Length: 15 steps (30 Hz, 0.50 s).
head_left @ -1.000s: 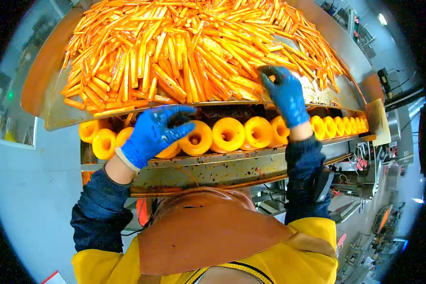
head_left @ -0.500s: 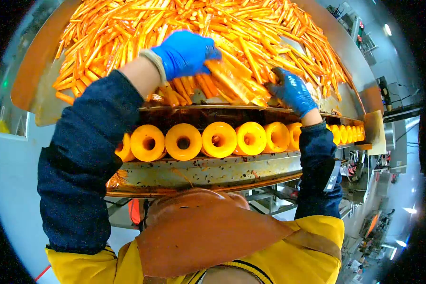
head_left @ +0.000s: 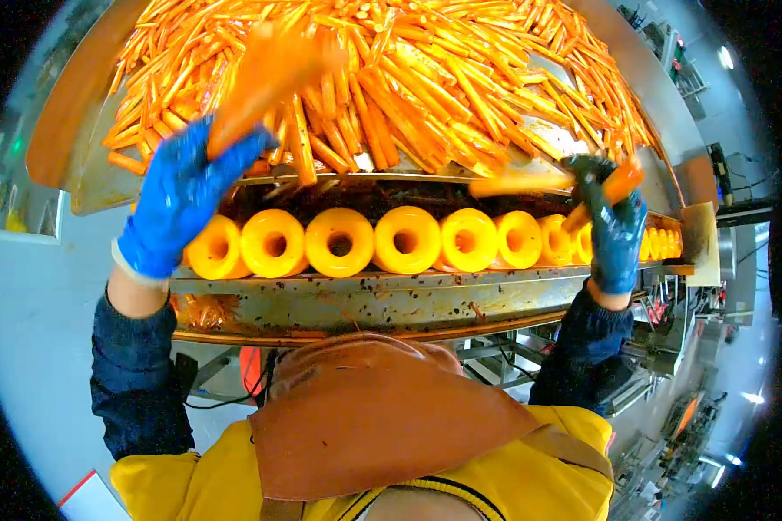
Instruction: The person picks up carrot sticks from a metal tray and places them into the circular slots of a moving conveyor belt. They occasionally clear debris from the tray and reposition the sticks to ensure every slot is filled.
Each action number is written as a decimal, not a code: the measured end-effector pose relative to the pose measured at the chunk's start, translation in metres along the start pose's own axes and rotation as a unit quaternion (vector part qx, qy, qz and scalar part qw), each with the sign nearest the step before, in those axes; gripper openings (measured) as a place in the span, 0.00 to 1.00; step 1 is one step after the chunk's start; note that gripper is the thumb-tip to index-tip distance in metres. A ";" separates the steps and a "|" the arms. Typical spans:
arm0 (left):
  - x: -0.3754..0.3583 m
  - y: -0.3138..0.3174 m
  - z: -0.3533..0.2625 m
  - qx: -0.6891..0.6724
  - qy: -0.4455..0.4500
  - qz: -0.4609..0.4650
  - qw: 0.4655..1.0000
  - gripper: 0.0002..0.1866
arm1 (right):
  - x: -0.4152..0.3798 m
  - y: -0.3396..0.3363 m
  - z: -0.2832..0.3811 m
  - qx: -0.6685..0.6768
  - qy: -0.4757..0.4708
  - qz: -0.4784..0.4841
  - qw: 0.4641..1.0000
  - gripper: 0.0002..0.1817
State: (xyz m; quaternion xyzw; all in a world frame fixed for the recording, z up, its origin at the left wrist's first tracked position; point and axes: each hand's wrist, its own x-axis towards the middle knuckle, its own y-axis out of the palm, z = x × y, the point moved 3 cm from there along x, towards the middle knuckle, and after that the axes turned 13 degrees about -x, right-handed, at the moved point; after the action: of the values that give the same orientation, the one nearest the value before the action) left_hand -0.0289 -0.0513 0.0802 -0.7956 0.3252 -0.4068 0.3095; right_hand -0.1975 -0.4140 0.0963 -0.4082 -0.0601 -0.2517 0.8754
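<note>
My left hand (head_left: 169, 204), in a blue glove, grips a bundle of orange sticks (head_left: 265, 82); motion smears the bundle. At the right, my right hand (head_left: 615, 230) in a dark, wet-looking blue glove is closed on a few orange sticks (head_left: 621, 180), with one blurred stick reaching out to the left. Both hands are at the near edge of a large heap of glossy, oily orange sticks (head_left: 426, 82). Below the heap runs a row of yellow-orange hollow cylinders (head_left: 340, 244), seen end-on. The left hand overlaps the left end of this row.
The heap lies on a metal tray (head_left: 96, 178) with raised sides. A stained metal ledge (head_left: 391, 304) runs below the cylinders, with orange scraps (head_left: 204, 310) at its left. A brown apron (head_left: 382, 425) covers my front. Machinery stands at the right.
My left hand has moved left and toward me, lifting orange sticks off the heap. My right hand has drawn right and toward me and now holds a few sticks.
</note>
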 end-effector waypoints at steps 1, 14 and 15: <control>-0.014 0.005 0.000 -0.018 -0.024 0.019 0.999 0.14 | -0.008 0.011 0.009 0.031 -0.027 0.033 0.999 0.08; -0.066 0.011 -0.028 0.161 -0.033 0.018 0.986 0.21 | -0.055 0.185 0.053 0.034 -0.126 0.205 0.970 0.22; -0.068 0.010 -0.028 0.159 -0.060 0.026 0.985 0.23 | -0.054 0.179 0.063 -0.006 -0.154 0.185 0.971 0.24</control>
State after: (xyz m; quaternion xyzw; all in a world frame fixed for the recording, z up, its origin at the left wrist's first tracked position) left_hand -0.0865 -0.0112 0.0555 -0.7504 0.2578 -0.3966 0.4617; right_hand -0.1506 -0.2497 -0.0012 -0.4517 -0.1162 -0.0197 0.8843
